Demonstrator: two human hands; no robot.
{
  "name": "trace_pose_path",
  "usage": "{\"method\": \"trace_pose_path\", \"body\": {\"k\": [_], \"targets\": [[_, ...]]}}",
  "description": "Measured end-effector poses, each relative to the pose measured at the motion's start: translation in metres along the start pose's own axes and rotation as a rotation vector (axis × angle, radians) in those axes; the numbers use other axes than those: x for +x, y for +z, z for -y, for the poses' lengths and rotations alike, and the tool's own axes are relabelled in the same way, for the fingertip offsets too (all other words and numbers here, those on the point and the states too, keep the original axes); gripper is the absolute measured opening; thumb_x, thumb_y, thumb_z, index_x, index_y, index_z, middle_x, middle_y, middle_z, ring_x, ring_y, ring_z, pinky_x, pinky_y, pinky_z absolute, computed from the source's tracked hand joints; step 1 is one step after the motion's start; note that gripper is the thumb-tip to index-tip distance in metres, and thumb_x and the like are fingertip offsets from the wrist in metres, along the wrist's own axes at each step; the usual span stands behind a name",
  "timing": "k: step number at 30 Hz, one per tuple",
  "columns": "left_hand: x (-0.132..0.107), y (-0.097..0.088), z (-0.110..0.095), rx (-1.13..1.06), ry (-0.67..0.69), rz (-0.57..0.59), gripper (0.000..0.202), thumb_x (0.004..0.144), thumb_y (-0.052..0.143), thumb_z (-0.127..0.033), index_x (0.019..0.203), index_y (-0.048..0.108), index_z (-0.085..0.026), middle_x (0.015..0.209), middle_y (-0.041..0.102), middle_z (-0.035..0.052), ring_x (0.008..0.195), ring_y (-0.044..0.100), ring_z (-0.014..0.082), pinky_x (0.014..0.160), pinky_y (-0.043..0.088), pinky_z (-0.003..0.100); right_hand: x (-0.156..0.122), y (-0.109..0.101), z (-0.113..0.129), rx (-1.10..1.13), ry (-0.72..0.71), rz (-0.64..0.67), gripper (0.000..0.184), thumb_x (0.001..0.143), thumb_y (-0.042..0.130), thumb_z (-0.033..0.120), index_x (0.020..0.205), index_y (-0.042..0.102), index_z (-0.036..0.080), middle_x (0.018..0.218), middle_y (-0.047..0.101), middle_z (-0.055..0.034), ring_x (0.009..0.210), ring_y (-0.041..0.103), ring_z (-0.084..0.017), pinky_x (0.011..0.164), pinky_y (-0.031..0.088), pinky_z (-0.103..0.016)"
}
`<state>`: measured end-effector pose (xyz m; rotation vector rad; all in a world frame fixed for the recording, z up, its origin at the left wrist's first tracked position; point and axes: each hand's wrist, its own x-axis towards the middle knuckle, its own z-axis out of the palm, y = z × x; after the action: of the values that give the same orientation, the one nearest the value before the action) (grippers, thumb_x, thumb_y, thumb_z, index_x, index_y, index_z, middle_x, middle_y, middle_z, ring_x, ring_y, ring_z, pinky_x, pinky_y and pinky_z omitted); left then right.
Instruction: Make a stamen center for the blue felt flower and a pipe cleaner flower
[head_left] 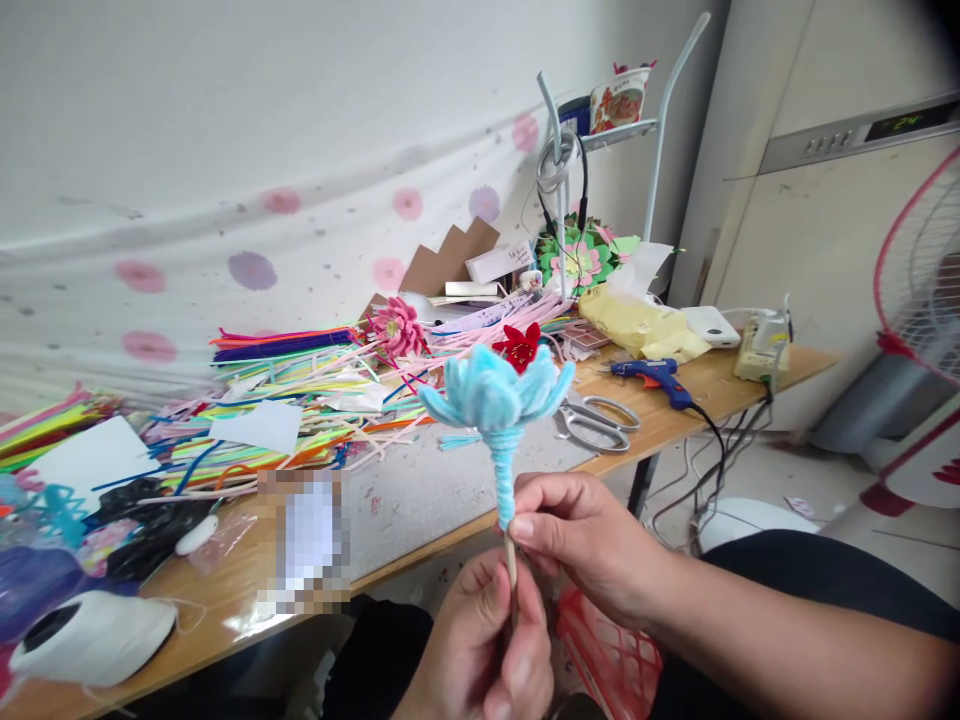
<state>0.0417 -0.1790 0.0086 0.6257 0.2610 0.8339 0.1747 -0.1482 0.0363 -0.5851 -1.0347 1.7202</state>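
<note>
A light blue pipe-cleaner flower (491,392) stands upright in front of me, its petals spread. Blue pipe cleaner is wound round the upper part of its wooden stick (511,562). My left hand (487,640) grips the bare stick low down between thumb and fingers. Just above it, my right hand (574,535) pinches the stem at the lower end of the blue winding. Behind the flower lie a red flower (519,347) and a pair of scissors (598,424), neither touched by my hands.
Bundles of coloured pipe cleaners (289,345) cover the back of the wooden table (409,545). A blue glue gun (656,380) lies at the right, its cord hanging off the edge. A thread spool (97,635) sits front left. A fan (922,260) stands at far right.
</note>
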Motion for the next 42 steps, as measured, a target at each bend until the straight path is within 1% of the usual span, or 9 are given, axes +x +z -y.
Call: {"method": "trace_pose_path", "body": {"k": [7, 10, 16, 23, 25, 31, 33, 38, 42], "targets": [[0.004, 0.007, 0.001, 0.108, 0.169, -0.390, 0.016, 0.080, 0.062, -0.027, 0.070, 0.057, -0.015, 0.059, 0.055, -0.0038, 0.033, 0.038, -0.0008, 0.035, 0.025, 0.011, 0.002, 0.004, 0.003, -0.086, -0.028, -0.179, 0.027, 0.062, 0.078, 0.034, 0.059, 0.059, 0.015, 0.047, 0.051, 0.0057, 0.044, 0.041, -0.005, 0.046, 0.030, -0.020], [0.001, 0.005, -0.001, 0.067, 0.114, -0.310, 0.021, 0.082, 0.060, -0.028, 0.067, 0.057, -0.014, 0.051, 0.048, -0.0053, 0.030, 0.029, -0.0017, 0.033, 0.022, 0.011, 0.002, 0.003, 0.005, -0.094, -0.038, -0.159, 0.025, 0.060, 0.079, 0.032, 0.060, 0.061, 0.014, 0.050, 0.052, 0.0055, 0.046, 0.040, -0.004, 0.047, 0.030, -0.020], [0.000, 0.000, 0.005, -0.109, -0.019, 0.069, 0.023, 0.087, 0.052, -0.034, 0.077, 0.064, -0.016, 0.041, 0.038, -0.0079, 0.024, 0.021, 0.0001, 0.029, 0.024, 0.012, -0.001, -0.001, 0.002, -0.028, -0.020, 0.046, 0.021, 0.069, 0.074, 0.033, 0.068, 0.065, 0.013, 0.055, 0.055, 0.0037, 0.044, 0.041, -0.003, 0.044, 0.030, -0.019], [0.004, 0.008, 0.007, 0.024, 0.161, -0.336, 0.017, 0.078, 0.065, -0.029, 0.071, 0.059, -0.015, 0.061, 0.057, -0.0024, 0.035, 0.039, -0.0010, 0.036, 0.026, 0.010, 0.002, 0.001, 0.005, -0.059, -0.022, -0.152, 0.027, 0.058, 0.081, 0.030, 0.058, 0.060, 0.013, 0.045, 0.051, 0.0062, 0.042, 0.041, -0.004, 0.043, 0.030, -0.017], [0.003, 0.008, 0.005, -0.001, 0.125, -0.306, 0.016, 0.080, 0.063, -0.027, 0.070, 0.059, -0.015, 0.056, 0.053, -0.0039, 0.033, 0.034, -0.0018, 0.034, 0.024, 0.010, 0.002, 0.001, 0.006, -0.078, -0.027, -0.154, 0.027, 0.058, 0.081, 0.030, 0.059, 0.061, 0.012, 0.047, 0.051, 0.0060, 0.044, 0.040, -0.003, 0.044, 0.030, -0.017], [-0.002, 0.005, 0.008, -0.128, -0.004, 0.070, 0.026, 0.088, 0.050, -0.032, 0.075, 0.065, -0.014, 0.042, 0.043, -0.0060, 0.025, 0.027, 0.0008, 0.029, 0.029, 0.013, -0.002, -0.003, 0.003, -0.014, -0.001, 0.047, 0.023, 0.066, 0.076, 0.031, 0.066, 0.064, 0.012, 0.053, 0.055, 0.0041, 0.043, 0.041, -0.002, 0.043, 0.031, -0.017], [-0.001, 0.006, 0.009, -0.072, 0.018, 0.025, 0.028, 0.088, 0.049, -0.033, 0.074, 0.064, -0.013, 0.046, 0.050, -0.0024, 0.027, 0.037, 0.0034, 0.032, 0.034, 0.015, -0.003, -0.004, 0.001, -0.017, 0.009, 0.043, 0.022, 0.068, 0.074, 0.031, 0.066, 0.063, 0.012, 0.052, 0.056, 0.0042, 0.041, 0.043, -0.003, 0.042, 0.031, -0.016], [0.005, 0.013, 0.005, 0.059, 0.181, -0.382, 0.019, 0.086, 0.054, -0.024, 0.071, 0.059, -0.013, 0.064, 0.058, -0.0005, 0.038, 0.045, 0.0015, 0.039, 0.033, 0.012, 0.001, -0.001, 0.001, -0.091, -0.027, -0.076, 0.023, 0.068, 0.074, 0.031, 0.064, 0.059, 0.014, 0.047, 0.058, 0.0038, 0.040, 0.052, -0.007, 0.043, 0.039, -0.019], [0.003, 0.011, 0.004, -0.066, 0.119, -0.268, 0.021, 0.082, 0.059, -0.029, 0.067, 0.058, -0.014, 0.055, 0.049, -0.0055, 0.032, 0.026, -0.0021, 0.034, 0.023, 0.011, 0.000, 0.002, 0.002, -0.049, -0.014, -0.105, 0.024, 0.064, 0.077, 0.030, 0.060, 0.061, 0.013, 0.050, 0.059, 0.0032, 0.044, 0.051, -0.005, 0.046, 0.040, -0.017]]}}
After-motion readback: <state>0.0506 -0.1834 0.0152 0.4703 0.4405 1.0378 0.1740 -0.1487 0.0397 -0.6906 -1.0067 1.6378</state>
